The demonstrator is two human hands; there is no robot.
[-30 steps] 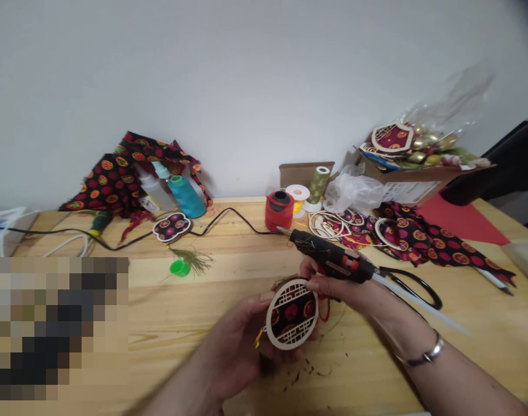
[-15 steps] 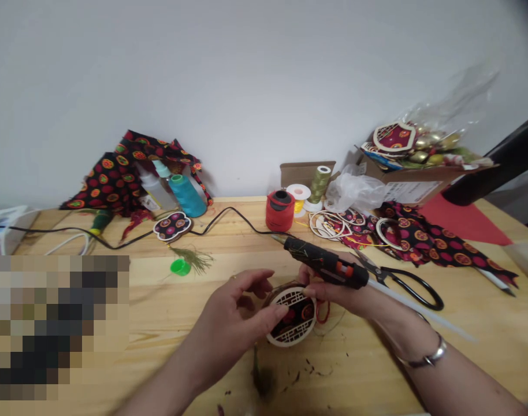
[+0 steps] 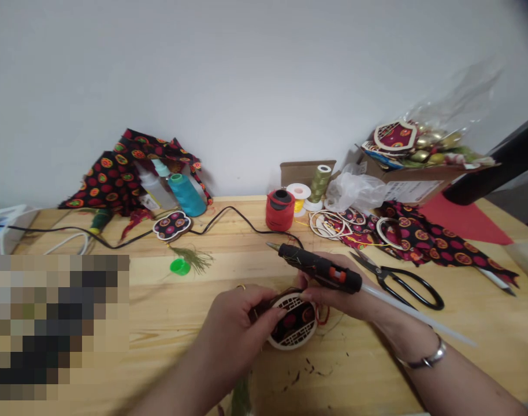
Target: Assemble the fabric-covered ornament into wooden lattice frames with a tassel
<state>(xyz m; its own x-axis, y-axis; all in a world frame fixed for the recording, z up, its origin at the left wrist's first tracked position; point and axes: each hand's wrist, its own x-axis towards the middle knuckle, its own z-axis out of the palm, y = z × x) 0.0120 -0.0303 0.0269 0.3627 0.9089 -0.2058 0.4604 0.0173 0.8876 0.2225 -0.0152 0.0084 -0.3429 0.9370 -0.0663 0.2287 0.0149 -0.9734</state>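
A plain white wall [image 3: 246,86] rises behind a pale pine workbench [image 3: 168,306]; soft, even light covers both.

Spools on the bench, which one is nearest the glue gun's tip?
The red spool with the black top, just beyond the tip of the hot glue gun; the olive-green spool and the turquoise cone stand farther off.

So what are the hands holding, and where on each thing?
The left hand pinches the round wooden lattice ornament at its upper edge. The right hand grips the black hot glue gun under its body.
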